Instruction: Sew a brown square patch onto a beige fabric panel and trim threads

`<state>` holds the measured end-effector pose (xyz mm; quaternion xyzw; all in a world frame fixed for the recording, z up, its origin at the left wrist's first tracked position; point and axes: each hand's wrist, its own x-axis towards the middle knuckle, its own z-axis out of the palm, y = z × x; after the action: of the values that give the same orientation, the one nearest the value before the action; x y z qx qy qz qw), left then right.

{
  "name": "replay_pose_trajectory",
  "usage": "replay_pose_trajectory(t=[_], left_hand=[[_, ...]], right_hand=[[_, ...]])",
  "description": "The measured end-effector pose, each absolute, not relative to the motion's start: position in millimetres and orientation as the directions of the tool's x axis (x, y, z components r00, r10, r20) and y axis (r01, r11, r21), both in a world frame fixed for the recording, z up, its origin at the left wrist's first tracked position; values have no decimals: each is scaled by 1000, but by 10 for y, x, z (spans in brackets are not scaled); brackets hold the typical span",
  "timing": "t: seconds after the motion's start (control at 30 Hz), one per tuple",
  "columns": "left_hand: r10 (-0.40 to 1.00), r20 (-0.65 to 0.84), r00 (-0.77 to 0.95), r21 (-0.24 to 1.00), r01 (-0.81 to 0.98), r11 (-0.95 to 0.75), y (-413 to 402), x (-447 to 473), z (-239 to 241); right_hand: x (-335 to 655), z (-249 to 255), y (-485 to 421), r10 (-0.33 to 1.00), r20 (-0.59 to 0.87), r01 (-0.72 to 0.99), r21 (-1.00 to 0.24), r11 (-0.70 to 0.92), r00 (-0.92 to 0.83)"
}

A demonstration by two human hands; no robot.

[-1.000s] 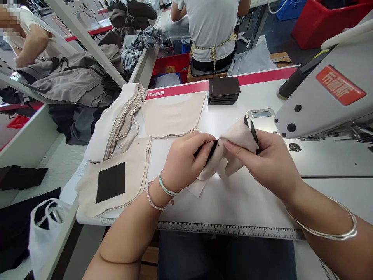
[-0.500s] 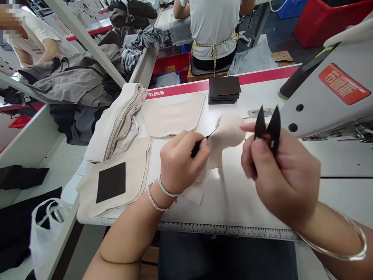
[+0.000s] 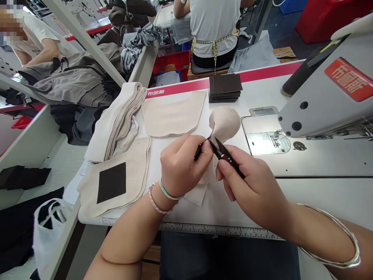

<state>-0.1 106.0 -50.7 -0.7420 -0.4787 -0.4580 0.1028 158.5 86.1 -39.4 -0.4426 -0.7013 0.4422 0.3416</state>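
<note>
My left hand (image 3: 182, 163) is closed in a pinch on a beige fabric piece (image 3: 224, 123) with a dark patch edge, held up over the white table (image 3: 239, 202). My right hand (image 3: 253, 186) grips black thread snips (image 3: 225, 155), their tips right at the pinched edge by my left fingers. The fabric's rounded end stands up behind the snips; its lower part hangs under my left hand.
A sewing machine (image 3: 329, 93) fills the right, its needle plate (image 3: 266, 142) just beyond my hands. Dark square patches (image 3: 225, 88) are stacked at the back. Beige pieces (image 3: 173, 114) lie left, one with a dark patch (image 3: 111, 182). Other people sit behind and at far left.
My right hand turned the snips from pointing up to pointing left and brought them down to the fabric edge. The fabric's free end lifted off my right hand.
</note>
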Motion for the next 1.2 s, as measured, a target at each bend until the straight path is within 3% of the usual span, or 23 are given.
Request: replay_pose_trajectory(t=[0.57,0.77,0.97,1.2], left_hand=[[630,758,169,292,776,-559,1046,11,-522],[615,769,175,297,755,-585,1042,8,-541],[604,775,189,276,758,-591,1052,15,-564],[597,779,194,270,755,-598,1056,21,-560]], right_hand=[[1568,-441,844,944,139,274,-935,224,-298],[1587,-454,892,959,22,37,-999,34,-282],[1611,-413,1002,908,-190,-170,-948,-268,-375],[1596,-388,1035,910,-216,-237,-920,-311,-353]])
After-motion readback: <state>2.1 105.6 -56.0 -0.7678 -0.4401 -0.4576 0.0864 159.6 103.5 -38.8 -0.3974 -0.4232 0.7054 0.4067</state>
